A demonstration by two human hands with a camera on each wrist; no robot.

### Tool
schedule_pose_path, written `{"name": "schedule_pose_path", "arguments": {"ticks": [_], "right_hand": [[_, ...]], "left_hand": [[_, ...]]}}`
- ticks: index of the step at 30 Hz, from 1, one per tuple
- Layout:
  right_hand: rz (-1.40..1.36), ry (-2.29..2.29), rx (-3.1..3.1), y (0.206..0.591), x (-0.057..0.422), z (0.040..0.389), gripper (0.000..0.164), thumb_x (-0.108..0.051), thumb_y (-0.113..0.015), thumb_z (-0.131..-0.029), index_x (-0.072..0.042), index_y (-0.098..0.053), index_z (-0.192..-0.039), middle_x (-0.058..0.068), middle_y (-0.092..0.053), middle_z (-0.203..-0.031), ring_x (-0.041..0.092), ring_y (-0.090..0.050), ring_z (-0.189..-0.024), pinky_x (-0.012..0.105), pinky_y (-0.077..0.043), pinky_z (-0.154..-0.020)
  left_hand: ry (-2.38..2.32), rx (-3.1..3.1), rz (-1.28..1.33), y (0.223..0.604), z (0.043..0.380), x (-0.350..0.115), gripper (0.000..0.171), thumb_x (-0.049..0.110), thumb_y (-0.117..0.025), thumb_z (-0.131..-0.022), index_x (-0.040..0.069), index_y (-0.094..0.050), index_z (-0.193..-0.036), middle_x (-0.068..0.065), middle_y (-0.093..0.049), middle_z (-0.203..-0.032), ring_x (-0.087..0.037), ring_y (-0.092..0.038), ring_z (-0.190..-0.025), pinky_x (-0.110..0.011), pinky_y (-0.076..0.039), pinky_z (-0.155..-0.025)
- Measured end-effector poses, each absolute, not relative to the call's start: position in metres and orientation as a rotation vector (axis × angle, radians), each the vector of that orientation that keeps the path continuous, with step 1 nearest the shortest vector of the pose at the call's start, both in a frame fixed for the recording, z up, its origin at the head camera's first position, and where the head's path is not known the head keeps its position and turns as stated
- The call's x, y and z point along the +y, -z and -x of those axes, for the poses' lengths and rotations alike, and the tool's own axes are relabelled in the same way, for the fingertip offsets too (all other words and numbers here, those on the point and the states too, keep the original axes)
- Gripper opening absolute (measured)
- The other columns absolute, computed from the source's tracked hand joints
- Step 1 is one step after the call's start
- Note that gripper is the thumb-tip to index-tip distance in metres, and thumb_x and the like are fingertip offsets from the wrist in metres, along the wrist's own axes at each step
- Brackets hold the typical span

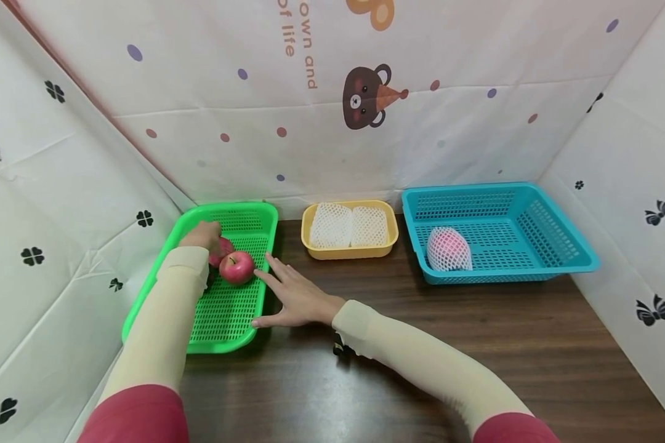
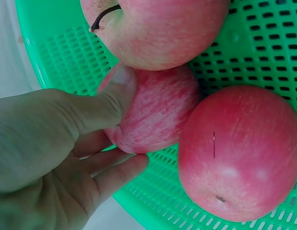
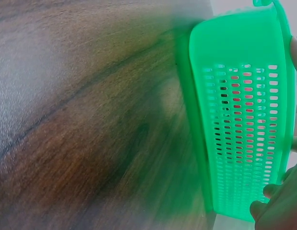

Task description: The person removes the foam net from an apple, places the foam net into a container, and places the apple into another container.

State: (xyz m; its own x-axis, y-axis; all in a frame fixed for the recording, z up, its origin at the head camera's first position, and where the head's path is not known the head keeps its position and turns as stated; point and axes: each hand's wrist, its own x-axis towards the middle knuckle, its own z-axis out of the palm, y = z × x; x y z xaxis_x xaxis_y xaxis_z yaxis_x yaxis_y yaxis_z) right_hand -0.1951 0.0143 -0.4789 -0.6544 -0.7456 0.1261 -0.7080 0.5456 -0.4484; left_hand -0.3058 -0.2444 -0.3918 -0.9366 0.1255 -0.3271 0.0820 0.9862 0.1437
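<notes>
Inside the green basket (image 1: pixel 224 348) at the left, my left hand (image 1: pixel 202 235) holds an apple (image 2: pixel 160 112), thumb on top and fingers curled beneath, as the left wrist view shows. Two more red apples lie against it in that view: one with its stem showing (image 2: pixel 162 33) and one to the right (image 2: pixel 239 153). From the head, one apple (image 1: pixel 237 268) shows plainly, while the held one is partly hidden. My right hand (image 1: pixel 299 300) spreads its fingers along the basket's right side, fingertips at the rim.
A small yellow basket (image 1: pixel 350 253) at the back centre holds white foam nets (image 1: pixel 330 225). To the right, a blue basket (image 1: pixel 554 271) contains a reddish fruit in a foam net (image 1: pixel 447 247). Patterned white sheets (image 1: pixel 199 160) stand behind and at both sides of the wooden table (image 1: pixel 476 326).
</notes>
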Motion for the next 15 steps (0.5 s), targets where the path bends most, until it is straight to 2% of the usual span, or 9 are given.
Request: {"name": "schedule_pose_path", "arguments": {"ticks": [9,13,15], "right_hand": [[1.28,0.711,2.69,0.479,0.014,0.195,0.103,-0.075,-0.059,-0.088,-0.024,-0.016,-0.166,0.005,0.017,-0.171,0.027,0.0,-0.158,0.042,-0.008,-0.126],[1.303,0.644,2.703,0.473,0.015,0.198,0.102,-0.079,-0.056,-0.087,-0.028,-0.015,-0.166,0.008,0.013,-0.171,0.031,0.001,-0.158,0.049,-0.009,-0.125],[1.313,0.599,2.719,0.469,0.016,0.2,0.102,-0.08,-0.055,-0.086,-0.031,-0.015,-0.166,0.008,0.009,-0.172,0.033,-0.001,-0.158,0.053,-0.011,-0.125]], "left_hand": [[-0.202,2.789,-0.173,0.396,0.307,-0.248,0.045,0.005,-0.072,-0.086,-0.01,-0.059,-0.126,-0.033,-0.06,-0.127,-0.037,-0.058,-0.104,-0.048,-0.053,-0.079],[-0.239,2.769,-0.159,0.395,0.307,-0.252,0.05,0.008,-0.073,-0.087,-0.01,-0.057,-0.131,-0.034,-0.058,-0.13,-0.036,-0.056,-0.101,-0.046,-0.051,-0.076],[-0.253,2.759,-0.168,0.395,0.307,-0.253,0.054,0.01,-0.073,-0.088,-0.012,-0.055,-0.134,-0.036,-0.055,-0.133,-0.039,-0.056,-0.106,-0.049,-0.052,-0.08]]}}
